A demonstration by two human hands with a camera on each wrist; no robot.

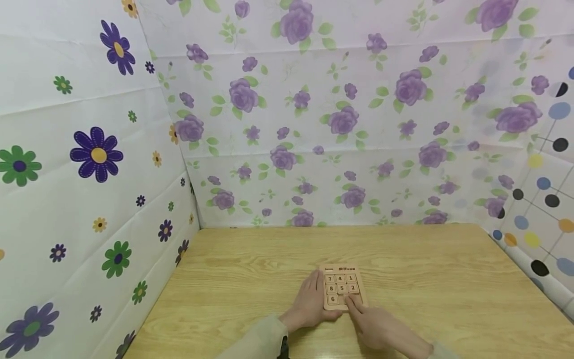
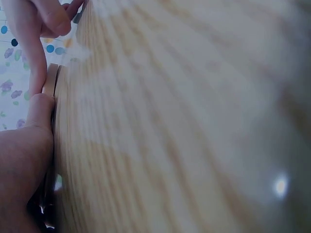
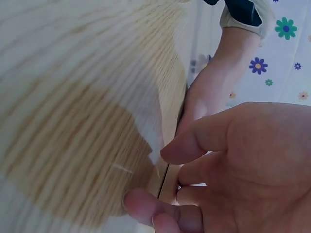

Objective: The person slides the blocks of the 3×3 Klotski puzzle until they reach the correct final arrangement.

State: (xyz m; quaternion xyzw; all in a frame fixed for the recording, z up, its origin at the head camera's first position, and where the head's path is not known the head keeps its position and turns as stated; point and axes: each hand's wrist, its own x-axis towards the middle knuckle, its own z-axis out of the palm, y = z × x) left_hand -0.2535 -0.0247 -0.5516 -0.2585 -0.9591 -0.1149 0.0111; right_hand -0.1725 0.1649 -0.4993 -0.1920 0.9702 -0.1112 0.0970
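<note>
A wooden number sliding puzzle (image 1: 360, 286) lies flat on the table, its number tiles facing up. Rows reading 7 4 1 and 8 5 2 show, with a 6 at lower left. My left hand (image 1: 308, 305) holds the board's lower left corner, fingers along the left side and thumb along the near edge. With its index finger extended, my right hand (image 1: 376, 325) touches the bottom row and hides its right part. In the left wrist view, the left thumb (image 2: 40, 111) lies against the board's side (image 2: 50, 80). The right wrist view shows the right palm (image 3: 262, 160) beside the board.
The wood-grain table (image 1: 224, 279) extends around the puzzle on every side. Behind it hangs a purple-rose cloth (image 1: 309, 124). A daisy-print cloth (image 1: 58, 209) bounds the left, and a dotted cloth (image 1: 542, 199) the right. A dark band (image 1: 284, 346) sits at the left wrist.
</note>
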